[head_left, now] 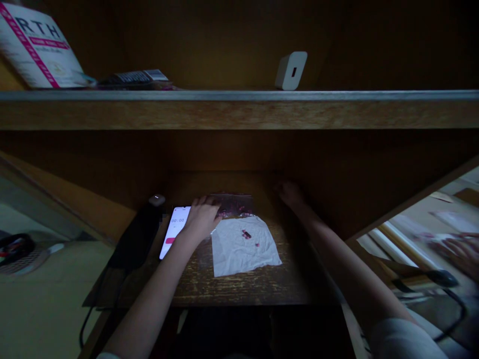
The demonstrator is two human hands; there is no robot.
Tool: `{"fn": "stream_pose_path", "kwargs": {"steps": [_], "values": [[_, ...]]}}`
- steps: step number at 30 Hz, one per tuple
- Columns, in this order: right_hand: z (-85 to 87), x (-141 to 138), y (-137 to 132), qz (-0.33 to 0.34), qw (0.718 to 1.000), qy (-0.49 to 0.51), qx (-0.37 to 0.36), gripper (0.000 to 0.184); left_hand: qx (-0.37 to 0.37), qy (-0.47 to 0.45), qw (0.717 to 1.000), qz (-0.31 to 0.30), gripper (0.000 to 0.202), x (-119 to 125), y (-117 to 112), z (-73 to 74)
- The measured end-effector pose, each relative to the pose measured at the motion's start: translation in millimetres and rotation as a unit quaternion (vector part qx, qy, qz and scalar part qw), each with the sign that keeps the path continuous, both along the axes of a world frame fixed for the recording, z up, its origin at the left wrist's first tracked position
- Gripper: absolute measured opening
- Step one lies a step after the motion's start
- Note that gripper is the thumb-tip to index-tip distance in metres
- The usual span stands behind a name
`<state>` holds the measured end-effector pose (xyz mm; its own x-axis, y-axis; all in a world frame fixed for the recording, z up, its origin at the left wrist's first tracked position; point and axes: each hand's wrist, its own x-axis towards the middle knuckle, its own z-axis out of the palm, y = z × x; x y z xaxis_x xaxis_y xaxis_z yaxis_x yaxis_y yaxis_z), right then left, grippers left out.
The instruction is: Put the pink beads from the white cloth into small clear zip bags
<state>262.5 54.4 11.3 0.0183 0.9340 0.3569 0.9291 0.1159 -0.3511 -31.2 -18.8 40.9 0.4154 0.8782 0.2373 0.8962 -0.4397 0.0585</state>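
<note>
My left hand [202,217] lies on the wooden desk [243,286] with fingers curled over the edge of a clear plastic bag [234,204] holding small pink pieces. A lit phone [174,227] showing a timer lies just left of that hand. A crumpled white paper [243,247] with a few pink and dark bits [247,234] sits in front of the bag. My right hand [290,193] reaches into the dark back right of the desk; its fingers are lost in shadow.
A dark device with a small light [144,229] stands left of the phone. A shelf [239,107] above carries a white book [37,47], a flat dark packet [136,78] and a small white box [291,70]. Another person's hand [462,252] shows at far right.
</note>
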Motion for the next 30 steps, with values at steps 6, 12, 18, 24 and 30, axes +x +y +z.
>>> {"fn": "stream_pose_path", "kwargs": {"steps": [6,12,18,24,30], "values": [[7.7,-36.3,-65.0,0.317,0.940,0.020,-0.123,0.023,0.000,0.002,0.999,-0.042,0.020,8.9,7.7,-13.2],[1.3,-49.3,-100.4,0.316,0.943,-0.033,-0.099,0.027,-0.009,-0.008,0.999,-0.036,0.025,1.9,7.1,-17.9],[-2.8,-46.3,-114.6,0.303,0.947,-0.037,-0.094,0.042,0.053,-0.111,0.992,-0.010,0.027,-4.0,-1.8,-11.0],[-8.6,-43.0,-124.5,0.288,0.953,-0.054,-0.077,0.049,0.013,-0.428,0.903,0.024,0.022,-6.2,-4.4,-17.8],[-12.5,-39.5,-124.7,0.288,0.953,-0.065,-0.070,0.048,-0.184,-0.689,0.696,0.081,0.030,-5.1,-38.6,-37.4]]}}
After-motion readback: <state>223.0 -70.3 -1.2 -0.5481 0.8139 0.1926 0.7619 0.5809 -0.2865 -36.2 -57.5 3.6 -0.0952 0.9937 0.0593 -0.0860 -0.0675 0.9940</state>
